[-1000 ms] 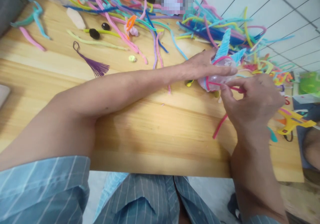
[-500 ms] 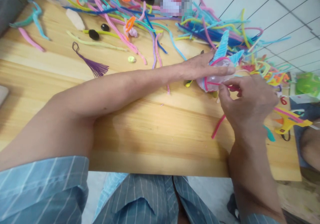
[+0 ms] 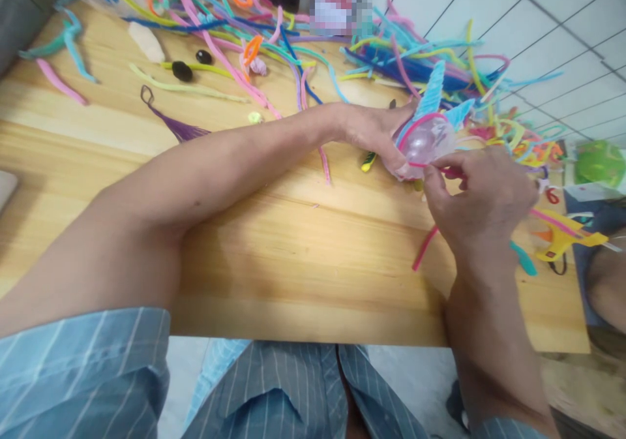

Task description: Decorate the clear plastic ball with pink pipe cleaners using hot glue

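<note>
My left hand (image 3: 375, 129) is wrapped round the near left side of a clear, rounded plastic piece (image 3: 430, 140). Pink and light blue pipe cleaners edge this piece, and two pointed light blue pipe-cleaner shapes (image 3: 433, 88) stand up from its far side. With thumb and forefinger, my right hand (image 3: 484, 194) pinches a hot-pink pipe cleaner (image 3: 423, 250) at the near edge. One end of the pipe cleaner lies along that edge; a loose length shows below my right hand, the part between being hidden.
Loose pipe cleaners (image 3: 411, 60) are heaped along the far edge. A yellow glue gun (image 3: 557, 237) lies right of my right hand. Under my left wrist is a yellow-and-black tool (image 3: 368, 162). A purple tassel (image 3: 180, 127) and black ovals (image 3: 182, 71) lie left. Another person's limb (image 3: 606, 282) shows at right.
My left thumb has drawn back from across the clear piece to its near left edge, uncovering its middle. My right hand keeps its pinch on the pipe cleaner, almost unmoved.
</note>
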Demonstrator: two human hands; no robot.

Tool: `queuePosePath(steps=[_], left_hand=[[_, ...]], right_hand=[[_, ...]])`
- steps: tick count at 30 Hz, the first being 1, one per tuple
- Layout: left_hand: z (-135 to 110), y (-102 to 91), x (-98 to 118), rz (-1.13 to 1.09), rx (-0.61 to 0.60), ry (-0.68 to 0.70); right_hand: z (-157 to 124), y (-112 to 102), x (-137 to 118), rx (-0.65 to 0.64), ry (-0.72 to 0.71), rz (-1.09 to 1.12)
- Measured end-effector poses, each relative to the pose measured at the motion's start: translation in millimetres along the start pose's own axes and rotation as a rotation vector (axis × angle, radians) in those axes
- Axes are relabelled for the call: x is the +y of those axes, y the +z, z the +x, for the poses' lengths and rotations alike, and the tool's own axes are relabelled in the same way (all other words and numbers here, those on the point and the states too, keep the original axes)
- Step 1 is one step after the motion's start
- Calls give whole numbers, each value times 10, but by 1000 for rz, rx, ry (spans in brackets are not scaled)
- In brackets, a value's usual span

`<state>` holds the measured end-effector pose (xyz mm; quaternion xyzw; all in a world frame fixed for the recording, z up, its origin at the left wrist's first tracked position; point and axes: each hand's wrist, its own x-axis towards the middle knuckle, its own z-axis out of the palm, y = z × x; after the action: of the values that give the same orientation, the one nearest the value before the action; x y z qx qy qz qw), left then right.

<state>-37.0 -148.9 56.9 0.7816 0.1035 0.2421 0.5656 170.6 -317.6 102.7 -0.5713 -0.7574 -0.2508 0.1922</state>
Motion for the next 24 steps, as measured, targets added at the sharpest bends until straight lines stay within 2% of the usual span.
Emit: queuePosePath(steps=[1, 4, 11, 19, 23, 24], left_hand=[[7, -13, -34, -11, -31, 14], [26, -34, -67, 37, -12, -12], [-17, -27, 63, 124, -86, 0], [43, -22, -19, 5, 4, -7], [39, 4, -44, 1, -1, 54], [37, 12, -39, -11, 35, 60]], right_hand=[[0, 3, -1, 3, -2, 0], [-4, 16, 0, 2, 12, -10], [0, 27, -7, 15, 1, -17], [7, 23, 12, -7, 43, 27], [-6, -15, 155, 27, 34, 127], [-12, -19, 211, 33, 42, 155]])
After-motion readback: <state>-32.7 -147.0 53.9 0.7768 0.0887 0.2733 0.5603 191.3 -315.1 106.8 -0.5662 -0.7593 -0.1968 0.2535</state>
